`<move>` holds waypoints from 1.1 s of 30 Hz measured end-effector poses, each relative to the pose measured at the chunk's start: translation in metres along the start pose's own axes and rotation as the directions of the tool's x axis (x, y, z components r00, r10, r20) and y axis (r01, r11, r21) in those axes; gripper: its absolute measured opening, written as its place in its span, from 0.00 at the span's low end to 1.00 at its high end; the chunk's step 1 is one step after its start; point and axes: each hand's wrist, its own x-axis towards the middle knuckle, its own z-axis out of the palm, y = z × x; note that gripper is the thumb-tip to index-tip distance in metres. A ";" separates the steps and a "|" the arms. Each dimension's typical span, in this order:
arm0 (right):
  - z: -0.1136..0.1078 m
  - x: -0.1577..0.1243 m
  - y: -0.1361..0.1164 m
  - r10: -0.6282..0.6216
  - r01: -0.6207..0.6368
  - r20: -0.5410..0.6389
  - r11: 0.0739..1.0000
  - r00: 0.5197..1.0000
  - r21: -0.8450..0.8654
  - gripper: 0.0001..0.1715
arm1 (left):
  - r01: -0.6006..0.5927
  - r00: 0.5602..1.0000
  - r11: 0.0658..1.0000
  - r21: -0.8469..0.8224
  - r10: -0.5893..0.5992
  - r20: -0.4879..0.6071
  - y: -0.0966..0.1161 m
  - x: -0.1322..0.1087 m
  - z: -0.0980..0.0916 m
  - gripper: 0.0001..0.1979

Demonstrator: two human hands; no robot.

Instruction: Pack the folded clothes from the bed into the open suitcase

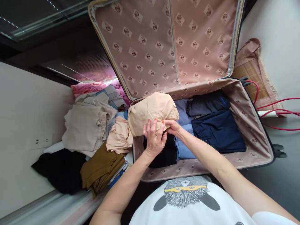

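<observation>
A folded beige garment (152, 107) is bundled up over the left end of the open suitcase (252, 153). My left hand (155, 140) lies on its near side, fingers bent over the cloth and thumb toward the right. At its near right corner my right hand (173, 127) grips the edge, thumb on top, with part of its fingers hidden. Black folded cloth (164, 153) lies below the hands, partly covered. Light blue folded clothes (185, 150) sit beside it, then navy folded clothes (217, 131) and a dark grey folded garment (206, 103) toward the right.
The suitcase lid (150, 47) leans back, upright. On the left are stacked light beige clothes (84, 123), a peach garment (120, 134), a brown-olive garment (103, 167) and a black garment (62, 170). A rolled bamboo mat (253, 75) and red cord (281, 101) lie at right.
</observation>
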 end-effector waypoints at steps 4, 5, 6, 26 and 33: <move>-0.040 0.019 0.009 -0.016 0.004 -0.379 0.999 0.925 -0.034 0.12 | 0.119 0.963 0.990 0.070 -0.132 0.235 -0.003 0.012 0.029 0.28; -0.050 0.022 0.013 -0.030 0.009 -0.438 0.999 0.899 -0.051 0.14 | 0.155 0.936 0.982 0.111 -0.182 0.301 -0.006 0.016 0.038 0.31; -0.058 0.024 0.016 -0.039 0.011 -0.468 0.998 0.883 -0.063 0.16 | 0.195 0.902 0.969 0.150 -0.237 0.360 -0.010 0.021 0.048 0.33; -0.051 -0.020 0.034 -0.499 -0.073 0.178 -0.443 0.848 -0.894 0.40 | 0.540 0.600 0.814 0.214 -0.551 0.580 -0.043 0.052 0.114 0.45; -0.062 0.001 0.014 -0.178 -0.066 0.069 -0.658 0.982 -0.750 0.35 | 0.149 0.885 0.967 -0.207 -0.037 0.464 -0.060 0.055 -0.008 0.25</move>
